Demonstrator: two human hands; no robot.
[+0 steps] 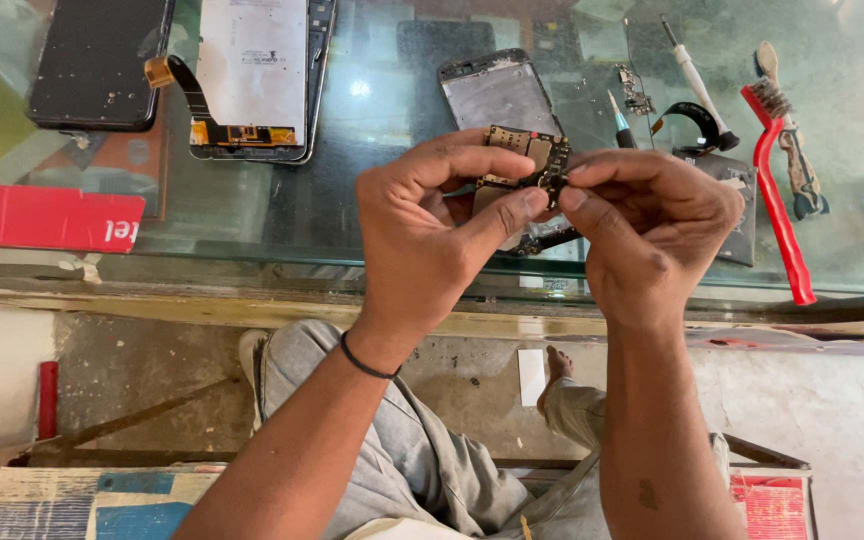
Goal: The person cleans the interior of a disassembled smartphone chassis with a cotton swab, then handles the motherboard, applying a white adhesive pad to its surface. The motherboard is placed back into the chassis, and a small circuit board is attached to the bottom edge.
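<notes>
- The left hand (432, 235) and the right hand (652, 235) are meeting over the near edge of the glass tabletop (372, 200), both pinching a small dark circuit board (527, 160) between thumb and fingertips.
- The left hand is closing partly, thumb pressing the board's lower edge from about 7 o'clock; the right hand is curling tighter, its fingertips nipping the board's right edge at 3 o'clock.
- The board is being held in the air, tilted, just above a stripped phone frame (500, 95) lying at 12 o'clock from the hands.
- Judging by the grips, the step in hand looks like working a small part on the board's right edge; the next move would call for a steady left pinch and a fine pull or press from the right fingertips.
- At 1 to 2 o'clock a white-handled tool (697, 85), a blue-tipped tool (620, 122) and a red-handled brush (777, 190) are lying on the glass.
- At 10 to 11 o'clock a display panel with an orange flex cable (247, 75) and a black phone (97, 60) are resting face down.
- A red printed strip (42, 218) is sitting at 9 o'clock.
- Below the tabletop, the person's grey trousers (402, 440) and a rough concrete floor (832, 410) are showing.
</notes>
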